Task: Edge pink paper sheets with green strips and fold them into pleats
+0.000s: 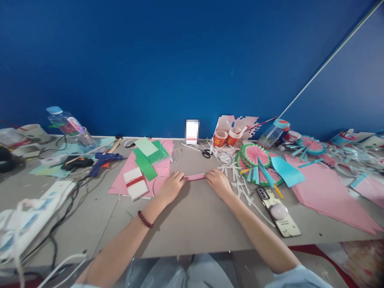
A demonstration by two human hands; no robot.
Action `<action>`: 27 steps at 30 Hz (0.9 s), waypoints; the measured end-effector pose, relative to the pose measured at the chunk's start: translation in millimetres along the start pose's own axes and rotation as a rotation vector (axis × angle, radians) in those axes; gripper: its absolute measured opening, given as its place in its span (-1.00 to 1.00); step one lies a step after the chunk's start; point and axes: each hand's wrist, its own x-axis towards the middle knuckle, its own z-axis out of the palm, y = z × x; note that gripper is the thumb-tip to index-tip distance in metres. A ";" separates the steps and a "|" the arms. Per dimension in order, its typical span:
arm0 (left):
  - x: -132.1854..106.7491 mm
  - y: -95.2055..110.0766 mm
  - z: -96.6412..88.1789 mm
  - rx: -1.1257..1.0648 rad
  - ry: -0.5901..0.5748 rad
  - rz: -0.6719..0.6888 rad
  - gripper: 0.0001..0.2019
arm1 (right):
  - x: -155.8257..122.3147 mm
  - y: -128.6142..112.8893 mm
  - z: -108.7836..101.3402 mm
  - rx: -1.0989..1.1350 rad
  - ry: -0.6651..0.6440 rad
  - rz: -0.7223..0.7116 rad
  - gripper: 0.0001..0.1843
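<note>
A narrow folded strip of pink paper [195, 177] lies crosswise in front of me, with a bit of green at its right end. My left hand [175, 185] has its fingers closed on the strip's left end. At the other end my right hand [216, 182] grips it the same way. Both hands rest at or just above the table. Beside my left hand are a pink sheet [120, 185], green paper pieces [147, 167] and a white block with a red band [135, 183]. White paper scraps [238, 185] lie right of my right hand.
At right are pleated pink-and-green paper fans [255, 155], a blue paper piece [288, 171], a phone [280, 214] and stacked pink sheets [333, 200]. Red paper cups [220, 138] and scissors [207, 153] stand farther back. Left are a blue glue gun [103, 161] and a power strip [33, 218].
</note>
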 end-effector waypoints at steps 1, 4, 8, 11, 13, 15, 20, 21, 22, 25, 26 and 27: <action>-0.4 -0.2 0.8 -0.032 -0.002 -0.016 -0.75 | 0.0 0.3 -0.5 0.018 -0.010 0.009 -0.81; -1.5 -2.5 3.5 -0.124 -0.007 -0.045 -0.76 | 0.3 0.9 -1.7 0.101 -0.014 0.051 -0.80; -0.6 -5.7 7.1 -0.206 0.015 -0.090 -0.76 | 2.4 1.8 0.0 0.223 0.019 0.115 -0.79; 1.8 -5.8 8.0 -0.208 0.023 -0.127 -0.76 | 4.2 2.7 1.6 0.289 0.034 0.141 -0.79; 3.1 -5.0 7.6 -0.188 0.015 -0.147 -0.76 | 5.1 3.3 1.9 0.320 0.029 0.139 -0.80; 3.5 -4.4 7.1 -0.173 -0.002 -0.163 -0.73 | 5.7 3.9 2.1 0.339 0.025 0.130 -0.80; 2.7 -7.0 6.3 -0.245 0.020 -0.239 -0.71 | 6.8 8.3 5.5 0.401 0.043 0.142 -0.84; 2.5 -7.9 5.9 -0.278 0.039 -0.263 -0.75 | 7.3 9.6 6.7 0.421 0.053 0.158 -0.85; 2.4 -8.9 5.3 -0.315 0.057 -0.286 -0.79 | 7.8 10.9 7.7 0.442 0.063 0.177 -0.87; 2.6 -11.5 3.3 -0.442 0.087 -0.330 -0.82 | 10.1 13.0 9.2 0.501 0.077 0.236 -0.89; 2.8 -12.2 2.7 -0.479 0.093 -0.339 -0.82 | 11.1 12.9 8.9 0.522 0.073 0.254 -0.88; 3.2 -12.9 2.4 -0.505 0.099 -0.349 -0.82 | 12.2 12.4 8.3 0.540 0.067 0.275 -0.87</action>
